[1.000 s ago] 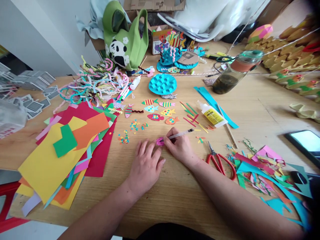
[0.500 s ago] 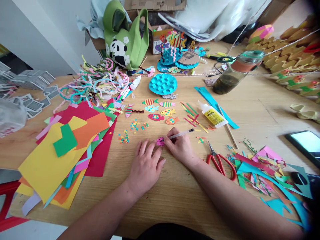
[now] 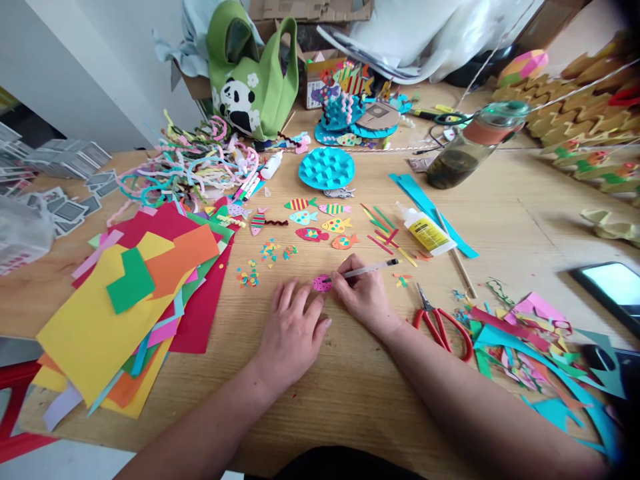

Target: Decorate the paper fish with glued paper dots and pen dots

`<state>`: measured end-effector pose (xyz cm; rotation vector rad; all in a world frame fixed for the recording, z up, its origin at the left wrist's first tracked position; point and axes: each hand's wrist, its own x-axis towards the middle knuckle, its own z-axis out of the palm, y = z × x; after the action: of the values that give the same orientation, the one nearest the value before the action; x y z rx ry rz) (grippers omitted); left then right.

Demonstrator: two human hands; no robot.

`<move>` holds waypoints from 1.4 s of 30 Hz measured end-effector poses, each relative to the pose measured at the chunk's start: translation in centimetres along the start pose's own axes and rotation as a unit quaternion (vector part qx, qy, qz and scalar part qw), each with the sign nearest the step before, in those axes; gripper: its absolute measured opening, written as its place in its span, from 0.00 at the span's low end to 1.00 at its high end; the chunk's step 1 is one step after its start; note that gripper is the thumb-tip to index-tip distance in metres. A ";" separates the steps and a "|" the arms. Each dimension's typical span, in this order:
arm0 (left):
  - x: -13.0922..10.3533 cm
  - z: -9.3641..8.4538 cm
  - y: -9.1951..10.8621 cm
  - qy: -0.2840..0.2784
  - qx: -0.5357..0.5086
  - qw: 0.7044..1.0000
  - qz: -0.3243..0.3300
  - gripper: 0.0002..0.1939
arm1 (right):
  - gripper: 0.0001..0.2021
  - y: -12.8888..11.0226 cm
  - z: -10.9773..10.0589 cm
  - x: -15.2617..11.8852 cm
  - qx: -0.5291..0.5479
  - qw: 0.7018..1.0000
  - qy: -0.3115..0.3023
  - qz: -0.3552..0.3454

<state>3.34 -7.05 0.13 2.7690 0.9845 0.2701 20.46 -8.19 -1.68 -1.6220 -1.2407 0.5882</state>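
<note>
A pen (image 3: pixel 373 268) is gripped in my right hand (image 3: pixel 367 297), its tip down at a small purple-pink paper fish (image 3: pixel 322 283) with dark marks. My left hand (image 3: pixel 295 327) lies flat on the table, fingers spread, its fingertips beside the fish's left edge. Behind the hands lie several decorated paper fish, among them a red one (image 3: pixel 311 235) and an orange one (image 3: pixel 345 241). Tiny paper bits (image 3: pixel 247 275) are gathered left of the fish, thin paper strips (image 3: pixel 385 233) to the right.
Red-handled scissors (image 3: pixel 443 327) lie by my right forearm, with paper scraps (image 3: pixel 535 347) beyond. A glue bottle (image 3: pixel 427 230) and a glass jar of dark liquid (image 3: pixel 460 153) are further back. Coloured paper sheets (image 3: pixel 105 327) pile up at left, near fuzzy pipe cleaners (image 3: pixel 195 160).
The pen's back end has swung slightly right and down as my right hand shifts a little. My left hand and the paper fish stay in place.
</note>
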 end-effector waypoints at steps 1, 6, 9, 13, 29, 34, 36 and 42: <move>0.0 0.0 0.0 0.000 0.000 1.000 0.000 0.19 | 0.07 0.0 0.0 0.0 0.000 1.000 -0.001 -0.002; 0.0 0.0 0.0 -0.002 0.001 1.000 0.002 0.20 | 0.07 0.0 -0.1 0.0 -0.015 0.999 -0.026 -0.015; -0.1 0.0 0.0 -0.005 0.004 1.000 0.001 0.21 | 0.07 0.0 -0.1 0.0 -0.020 0.999 -0.042 -0.014; -0.1 0.0 0.0 -0.009 0.005 1.000 0.000 0.21 | 0.07 -0.1 -0.1 0.0 -0.024 0.999 -0.044 -0.009; 0.0 0.0 0.0 -0.013 0.004 1.000 -0.002 0.20 | 0.07 -0.1 -0.1 0.0 -0.031 0.998 -0.055 0.002; -0.1 0.0 0.0 -0.009 0.001 1.000 0.000 0.20 | 0.07 -0.1 -0.1 0.0 -0.041 0.998 -0.047 0.006; -0.1 -0.1 0.0 -0.007 0.001 1.000 0.000 0.20 | 0.07 -0.2 -0.2 0.1 -0.042 0.998 -0.050 0.008; -0.1 0.0 0.0 -0.003 0.000 1.000 0.001 0.20 | 0.07 -0.4 -0.2 0.1 -0.041 0.998 -0.057 0.006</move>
<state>3.29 -7.09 0.17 2.7696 0.9807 0.2613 20.45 -8.19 -1.19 -1.6837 -1.3542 0.6519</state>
